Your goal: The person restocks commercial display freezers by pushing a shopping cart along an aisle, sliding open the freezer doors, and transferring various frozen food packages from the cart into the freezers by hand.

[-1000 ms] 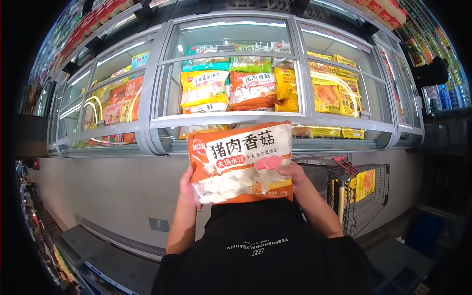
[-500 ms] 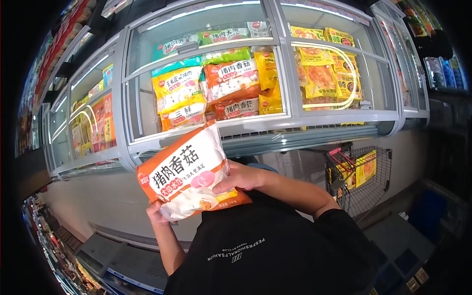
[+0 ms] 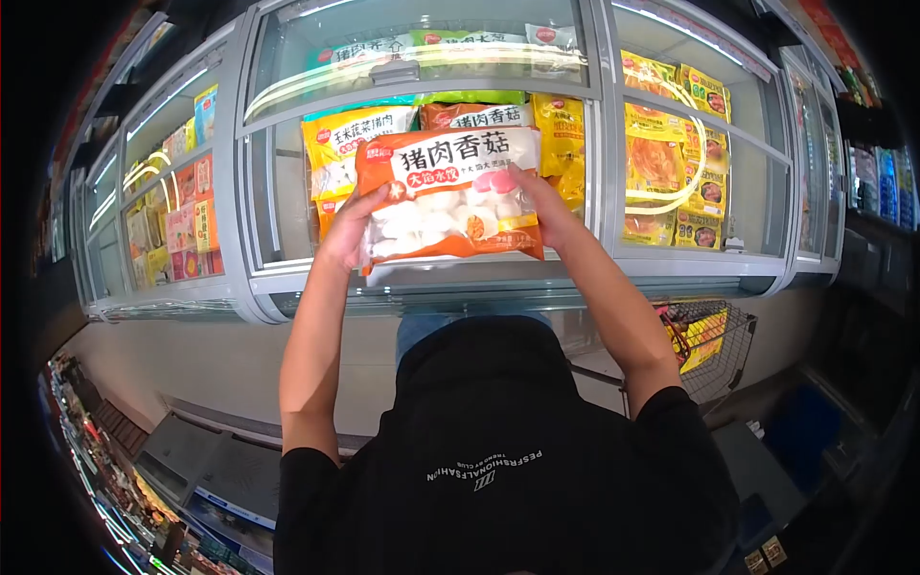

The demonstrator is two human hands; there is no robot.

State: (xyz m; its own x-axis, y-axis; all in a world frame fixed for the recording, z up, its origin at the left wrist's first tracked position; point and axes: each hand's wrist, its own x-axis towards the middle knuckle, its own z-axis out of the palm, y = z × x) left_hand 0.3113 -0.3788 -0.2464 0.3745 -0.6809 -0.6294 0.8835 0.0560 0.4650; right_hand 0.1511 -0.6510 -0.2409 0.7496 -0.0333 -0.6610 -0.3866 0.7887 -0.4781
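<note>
An orange-and-white bag of frozen dumplings (image 3: 450,216), its printed front facing me and roughly level, is held up between both hands at the freezer's open front. My left hand (image 3: 351,228) grips its left edge, the thumb lying on the front. At the opposite edge, my right hand (image 3: 548,209) closes on the bag with its thumb near the upper corner. Fingers behind the bag are hidden. Behind it lie a yellow dumpling bag (image 3: 331,132), another orange dumpling bag (image 3: 460,117) partly covered, and yellow bags (image 3: 561,134) to the right.
The freezer's metal frame (image 3: 671,264) and sliding glass (image 3: 316,48) surround the opening. More yellow packs (image 3: 655,158) fill the right compartment, colourful packs (image 3: 196,196) the left one. A wire shopping cart (image 3: 724,350) holding yellow packs stands at the lower right.
The dumpling bag has gone from near my chest, tilted, up and forward to the freezer opening, now nearly level. Both arms have stretched out, with my hands at opposite sides of it.
</note>
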